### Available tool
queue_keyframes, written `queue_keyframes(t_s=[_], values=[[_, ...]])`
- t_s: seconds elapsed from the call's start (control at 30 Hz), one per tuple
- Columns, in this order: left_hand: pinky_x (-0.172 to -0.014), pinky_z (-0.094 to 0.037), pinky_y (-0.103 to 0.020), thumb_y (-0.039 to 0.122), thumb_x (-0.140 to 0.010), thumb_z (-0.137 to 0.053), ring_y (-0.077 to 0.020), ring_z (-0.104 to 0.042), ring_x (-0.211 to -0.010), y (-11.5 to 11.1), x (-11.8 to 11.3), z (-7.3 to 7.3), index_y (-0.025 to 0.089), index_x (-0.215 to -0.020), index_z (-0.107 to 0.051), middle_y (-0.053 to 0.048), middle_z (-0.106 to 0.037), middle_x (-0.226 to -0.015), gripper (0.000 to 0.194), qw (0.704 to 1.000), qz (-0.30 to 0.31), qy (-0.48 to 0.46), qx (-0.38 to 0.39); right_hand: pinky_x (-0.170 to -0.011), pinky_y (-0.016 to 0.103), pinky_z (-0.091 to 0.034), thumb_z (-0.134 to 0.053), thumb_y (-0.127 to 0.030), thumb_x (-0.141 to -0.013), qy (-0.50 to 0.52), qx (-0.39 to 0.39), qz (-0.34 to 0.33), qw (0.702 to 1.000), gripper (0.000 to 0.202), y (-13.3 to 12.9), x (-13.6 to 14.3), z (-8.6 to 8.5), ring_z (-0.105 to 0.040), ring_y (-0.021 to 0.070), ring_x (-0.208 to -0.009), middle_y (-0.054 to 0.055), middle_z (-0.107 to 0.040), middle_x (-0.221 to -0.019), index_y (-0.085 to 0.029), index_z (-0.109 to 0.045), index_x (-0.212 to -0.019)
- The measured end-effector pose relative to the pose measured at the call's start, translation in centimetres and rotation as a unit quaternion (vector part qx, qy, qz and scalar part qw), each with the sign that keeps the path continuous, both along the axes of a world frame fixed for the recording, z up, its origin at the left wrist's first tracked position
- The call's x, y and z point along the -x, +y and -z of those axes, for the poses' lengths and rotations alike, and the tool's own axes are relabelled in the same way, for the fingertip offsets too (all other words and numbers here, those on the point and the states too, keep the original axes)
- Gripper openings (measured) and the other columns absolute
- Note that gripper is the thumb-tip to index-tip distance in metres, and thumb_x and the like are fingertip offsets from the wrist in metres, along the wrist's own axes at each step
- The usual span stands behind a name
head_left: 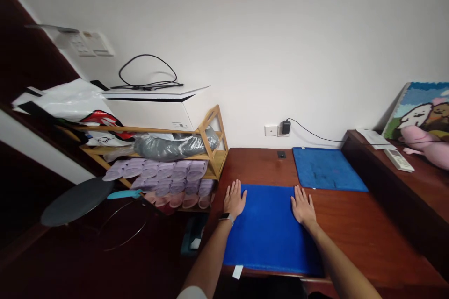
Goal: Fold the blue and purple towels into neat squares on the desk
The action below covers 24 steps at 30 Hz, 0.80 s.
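Observation:
A bright blue cloth (268, 229) lies spread flat on the reddish-brown wooden table (365, 229), with a white tag (237, 271) sticking out at its near left edge. My left hand (235, 200) rests palm down on the cloth's left edge, near the far corner, fingers stretched out; a watch is on that wrist. On the opposite edge my right hand (303, 205) lies flat too, its fingers pointing away from me. Neither hand holds anything. Behind and to the right, a second blue cloth (326, 168) with dark stains lies flat on the table.
Left of the table stands a wooden rack (213, 149) with several slippers (171, 173) and a white box (150, 112) on top. A round dark stool (79, 201) is further left. A raised ledge (431, 191) at right bears a remote (399, 160). A plugged-in adapter (286, 126) trails a cable.

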<state>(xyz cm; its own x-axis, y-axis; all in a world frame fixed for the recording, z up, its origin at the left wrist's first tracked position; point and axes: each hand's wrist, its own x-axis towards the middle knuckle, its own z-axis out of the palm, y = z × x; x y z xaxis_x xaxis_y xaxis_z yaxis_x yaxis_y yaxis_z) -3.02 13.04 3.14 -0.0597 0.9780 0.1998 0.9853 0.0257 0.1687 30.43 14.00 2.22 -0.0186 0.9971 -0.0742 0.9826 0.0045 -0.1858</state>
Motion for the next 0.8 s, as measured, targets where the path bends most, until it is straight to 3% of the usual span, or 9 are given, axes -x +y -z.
queue_keyframes(t_s=[0.13,0.2,0.27,0.37,0.43,0.5,0.63,0.8], values=[[-0.128,-0.025,-0.050,0.039,-0.107,-0.031,-0.0281,-0.035,-0.155,-1.4,-0.9,-2.7,0.015,-0.161,-0.039,-0.014,-0.042,-0.166,0.060,1.000,0.016,0.004,-0.018,-0.130,0.051,-0.012,-0.016,-0.039,-0.106,0.032,0.005,0.002,0.999,0.067,-1.0,0.3,-2.4,-0.014,0.0252,-0.161,0.007,-0.019,-0.174,-0.012,-0.021,-0.167],[-0.126,-0.032,-0.047,0.037,-0.107,-0.031,-0.0270,-0.040,-0.152,-4.1,-0.5,-4.0,0.017,-0.156,-0.047,-0.013,-0.045,-0.164,0.055,0.997,0.058,0.000,-0.043,-0.130,0.051,-0.017,-0.019,-0.039,-0.106,0.066,-0.047,-0.018,0.997,0.065,-3.5,-0.5,-3.4,-0.020,0.0255,-0.160,0.008,-0.026,-0.173,-0.014,-0.028,-0.165],[-0.120,-0.043,-0.044,0.036,-0.109,-0.032,-0.0252,-0.052,-0.144,-8.4,0.5,-4.5,0.023,-0.147,-0.058,-0.010,-0.055,-0.157,0.048,0.990,0.122,-0.009,-0.065,-0.127,0.049,-0.027,-0.023,-0.038,-0.106,0.105,-0.121,-0.065,0.985,0.059,-7.8,-1.9,-3.5,-0.034,0.0253,-0.155,0.009,-0.041,-0.167,-0.020,-0.043,-0.159],[-0.111,-0.053,-0.041,0.041,-0.107,-0.044,-0.0236,-0.064,-0.129,-16.0,2.9,-3.3,0.033,-0.133,-0.068,-0.004,-0.069,-0.140,0.037,0.980,0.189,-0.013,-0.061,-0.116,0.047,-0.047,-0.037,-0.038,-0.106,0.144,-0.174,-0.142,0.964,0.045,-15.9,-4.2,-2.5,-0.057,0.0261,-0.136,0.008,-0.062,-0.148,-0.032,-0.063,-0.142],[-0.107,-0.057,-0.040,0.047,-0.101,-0.057,-0.0248,-0.066,-0.127,-20.3,4.5,-1.7,0.037,-0.136,-0.066,-0.002,-0.070,-0.139,0.037,0.973,0.222,-0.009,-0.057,-0.109,0.047,-0.054,-0.049,-0.038,-0.102,0.148,-0.168,-0.180,0.958,0.040,-20.4,-5.4,-1.4,-0.064,0.0274,-0.128,0.007,-0.067,-0.141,-0.035,-0.064,-0.140],[-0.104,-0.059,-0.040,0.047,-0.097,-0.064,-0.0262,-0.068,-0.124,-22.9,5.7,-0.3,0.040,-0.140,-0.063,-0.001,-0.070,-0.139,0.044,0.967,0.248,-0.001,-0.059,-0.106,0.046,-0.056,-0.058,-0.035,-0.097,0.143,-0.167,-0.211,0.953,0.047,-23.0,-6.0,-0.6,-0.066,0.0282,-0.124,0.007,-0.068,-0.138,-0.036,-0.061,-0.144],[-0.100,-0.062,-0.036,0.029,-0.102,-0.050,-0.0226,-0.073,-0.116,-23.8,6.2,0.8,0.040,-0.139,-0.064,0.001,-0.075,-0.131,0.041,0.961,0.258,0.005,-0.097,-0.100,0.042,-0.060,-0.049,-0.014,-0.092,0.130,-0.206,-0.223,0.944,0.062,-23.7,-6.1,0.4,-0.070,0.0251,-0.115,0.002,-0.073,-0.130,-0.041,-0.057,-0.147],[-0.087,-0.065,-0.034,0.015,-0.099,-0.044,-0.0215,-0.077,-0.098,-23.1,5.5,-0.5,0.037,-0.120,-0.074,0.001,-0.081,-0.107,0.043,0.949,0.284,0.021,-0.139,-0.083,0.044,-0.064,-0.037,-0.010,-0.093,0.097,-0.272,-0.202,0.936,0.064,-22.9,-5.4,0.6,-0.074,0.0262,-0.094,-0.001,-0.077,-0.108,-0.047,-0.061,-0.140]])
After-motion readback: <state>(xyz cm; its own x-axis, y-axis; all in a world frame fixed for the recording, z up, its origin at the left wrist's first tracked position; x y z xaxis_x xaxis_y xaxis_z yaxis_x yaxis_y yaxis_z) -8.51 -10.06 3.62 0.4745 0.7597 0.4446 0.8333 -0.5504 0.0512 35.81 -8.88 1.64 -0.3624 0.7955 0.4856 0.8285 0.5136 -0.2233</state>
